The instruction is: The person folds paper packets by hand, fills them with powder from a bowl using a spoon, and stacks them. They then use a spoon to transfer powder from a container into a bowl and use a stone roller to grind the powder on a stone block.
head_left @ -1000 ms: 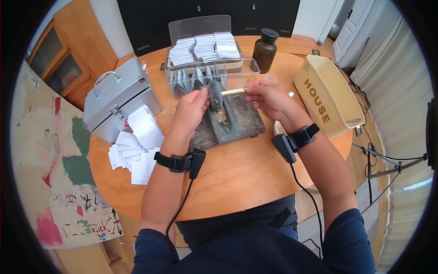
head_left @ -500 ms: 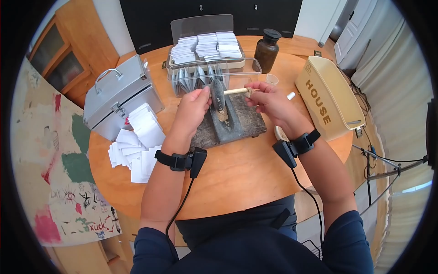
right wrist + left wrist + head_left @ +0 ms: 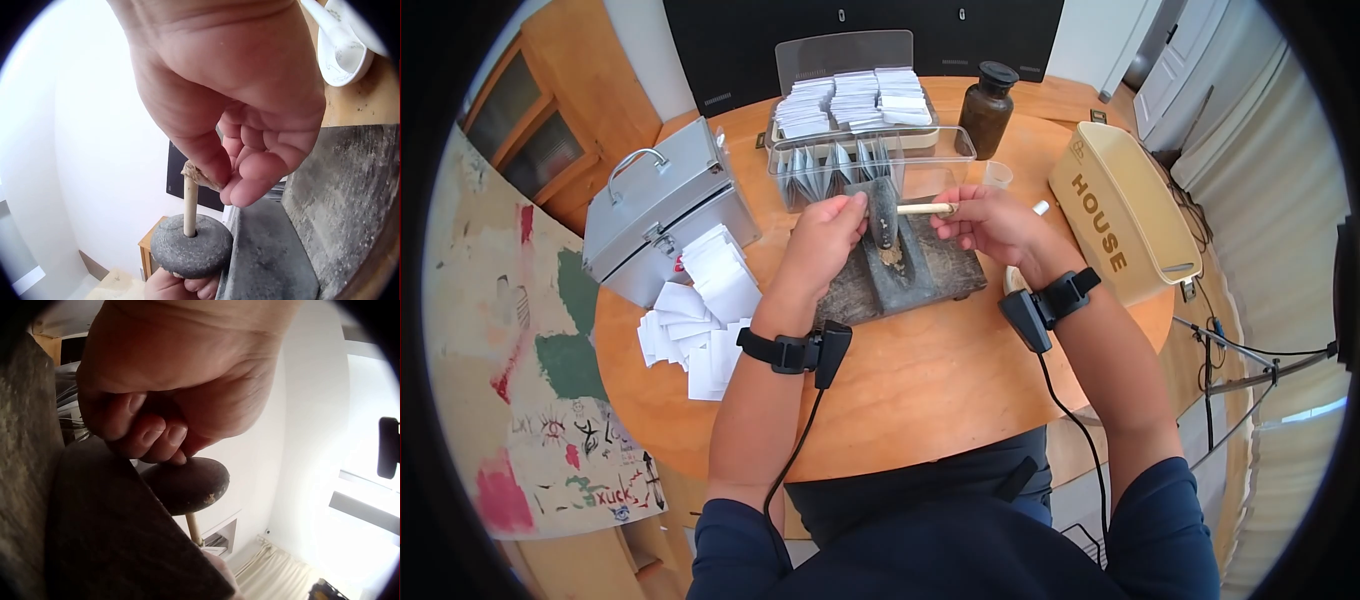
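Note:
A dark stone grinding wheel [image 3: 884,214] with a pale wooden handle [image 3: 920,209] stands over the grey stone trough [image 3: 908,290], which holds crushed brown bits. My left hand [image 3: 825,240] grips the wheel's left side; its curled fingers hide whatever is inside them. At the handle's right end my right hand [image 3: 990,222] pinches a crumpled light brown scrap [image 3: 199,175] between thumb and forefinger. The scrap touches the handle's tip, and the other fingers curl loosely. What the scrap is made of I cannot tell.
Left stand a silver metal case [image 3: 662,210] and loose white papers [image 3: 700,320]. Behind are a clear bin of grey packets [image 3: 830,170], a box of white packets [image 3: 855,100] and a dark brown jar [image 3: 988,112]. Right are a cream bin [image 3: 1115,205] and white spoon [image 3: 340,44].
The wheel and handle have shifted slightly right and down. My right hand has dropped a little at the handle's end; the left keeps its grip.

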{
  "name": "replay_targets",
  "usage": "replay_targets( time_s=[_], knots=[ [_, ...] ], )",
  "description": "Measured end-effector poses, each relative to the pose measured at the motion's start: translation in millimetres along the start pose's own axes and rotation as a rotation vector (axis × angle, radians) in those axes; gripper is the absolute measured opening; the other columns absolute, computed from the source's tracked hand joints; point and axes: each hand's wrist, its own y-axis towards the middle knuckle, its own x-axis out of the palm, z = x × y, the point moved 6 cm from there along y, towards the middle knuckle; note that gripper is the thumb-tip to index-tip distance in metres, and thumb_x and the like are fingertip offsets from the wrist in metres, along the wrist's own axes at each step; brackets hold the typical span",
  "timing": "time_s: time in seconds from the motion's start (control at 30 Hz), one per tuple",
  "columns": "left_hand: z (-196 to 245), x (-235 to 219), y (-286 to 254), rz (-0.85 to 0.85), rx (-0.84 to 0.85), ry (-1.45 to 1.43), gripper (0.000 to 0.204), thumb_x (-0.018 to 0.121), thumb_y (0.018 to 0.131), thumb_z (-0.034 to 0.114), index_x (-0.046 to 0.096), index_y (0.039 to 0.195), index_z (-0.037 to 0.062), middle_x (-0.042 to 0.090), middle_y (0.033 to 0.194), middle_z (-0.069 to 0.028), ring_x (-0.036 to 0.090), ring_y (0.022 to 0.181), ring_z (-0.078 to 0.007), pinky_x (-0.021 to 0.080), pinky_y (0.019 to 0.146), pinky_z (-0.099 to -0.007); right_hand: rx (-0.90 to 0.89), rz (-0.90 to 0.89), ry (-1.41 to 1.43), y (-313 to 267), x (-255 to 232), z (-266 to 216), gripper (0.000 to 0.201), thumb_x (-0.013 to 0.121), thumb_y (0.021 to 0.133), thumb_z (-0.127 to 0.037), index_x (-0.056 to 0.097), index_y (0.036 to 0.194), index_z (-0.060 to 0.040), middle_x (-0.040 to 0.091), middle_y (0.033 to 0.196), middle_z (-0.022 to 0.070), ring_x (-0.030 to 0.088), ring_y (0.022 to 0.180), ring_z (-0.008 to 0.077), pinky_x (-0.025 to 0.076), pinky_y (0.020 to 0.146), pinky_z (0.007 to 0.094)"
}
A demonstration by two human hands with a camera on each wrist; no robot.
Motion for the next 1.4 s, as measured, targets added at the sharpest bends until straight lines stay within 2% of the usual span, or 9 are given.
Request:
replay_targets(
  time_s=[0.4,0.5,0.57,0.63,0.7,0.83,0.9,1.2,1.4],
  knots=[
    [-10,-8,5,0.011,0.017,0.207,0.033,0.053,0.101,0.032,0.06,0.079,0.0077,0.051,0.07,0.0052,0.042,0.061,-0.0037,0.033,0.055,-0.0195,-0.165,0.144,-0.309,-19,14,-34,0.009,0.067,0.087,-0.01,0.064,0.094,-0.0051,0.066,0.087,0.0021,0.062,0.078,0.0098,0.046,0.063,0.0219],
    [-12,-7,5,0.051,0.003,0.193,0.033,0.054,0.1,0.032,0.06,0.08,0.007,0.052,0.071,0.0046,0.043,0.062,-0.004,0.034,0.056,-0.0198,-0.33,0.197,-0.524,-32,21,-34,0.011,0.069,0.086,-0.011,0.067,0.093,-0.0035,0.065,0.085,0.0023,0.058,0.077,0.0101,0.045,0.067,0.0227],
    [-10,-6,4,0.063,0.0,0.173,0.033,0.054,0.1,0.032,0.06,0.08,0.0069,0.052,0.071,0.0044,0.043,0.062,-0.0041,0.034,0.056,-0.0199,-0.602,0.351,-0.758,-42,21,-33,0.011,0.07,0.085,-0.012,0.069,0.092,-0.0026,0.065,0.084,0.003,0.058,0.076,0.0107,0.044,0.068,0.0223],
    [-8,-5,3,0.074,-0.003,0.155,0.033,0.054,0.1,0.032,0.06,0.08,0.0068,0.052,0.071,0.0043,0.043,0.062,-0.0042,0.034,0.056,-0.0201,-0.567,0.372,-0.705,-45,22,-22,0.009,0.069,0.086,-0.009,0.069,0.092,-0.0022,0.064,0.082,0.0035,0.058,0.078,0.0114,0.046,0.07,0.0235],
    [-7,-4,1,0.085,-0.017,0.165,0.033,0.055,0.1,0.033,0.061,0.08,0.0066,0.053,0.071,0.004,0.043,0.062,-0.0045,0.035,0.056,-0.0203,-0.682,0.406,-0.608,-47,17,-13,0.007,0.068,0.088,-0.006,0.069,0.093,-0.0016,0.065,0.084,0.0029,0.059,0.078,0.0099,0.048,0.069,0.0241],
    [-14,-7,5,0.118,-0.05,0.223,0.033,0.055,0.099,0.033,0.06,0.08,0.0064,0.052,0.07,0.0037,0.043,0.061,-0.005,0.035,0.056,-0.0205,-0.598,0.417,-0.547,-45,15,1,0.009,0.065,0.09,-0.005,0.068,0.099,-0.003,0.066,0.086,0.0023,0.06,0.077,0.009,0.05,0.069,0.0239],
    [-15,-9,6,0.122,-0.08,0.215,0.034,0.055,0.099,0.033,0.06,0.079,0.0063,0.052,0.07,0.0034,0.043,0.06,-0.0053,0.035,0.055,-0.0208,-0.509,0.351,-0.334,-40,16,10,0.016,0.065,0.092,-0.008,0.066,0.107,-0.0029,0.066,0.088,0.0024,0.06,0.076,0.0088,0.05,0.068,0.0232],
    [-19,-12,8,0.115,-0.089,0.238,0.035,0.054,0.1,0.033,0.058,0.076,0.0076,0.05,0.066,0.0046,0.04,0.057,-0.0047,0.032,0.052,-0.0208,-0.462,0.347,-0.047,-33,21,8,0.017,0.063,0.093,-0.008,0.063,0.106,0.0034,0.066,0.089,0.0058,0.062,0.077,0.0104,0.052,0.067,0.0242],
    [-19,-13,8,0.089,-0.071,0.223,0.035,0.054,0.1,0.033,0.057,0.075,0.0081,0.049,0.065,0.0051,0.04,0.056,-0.0042,0.031,0.051,-0.0206,-0.506,0.361,-0.199,-24,14,7,0.015,0.066,0.089,-0.003,0.065,0.103,0.0021,0.065,0.091,0.0078,0.063,0.076,0.0137,0.053,0.069,0.0279]
  ],
)
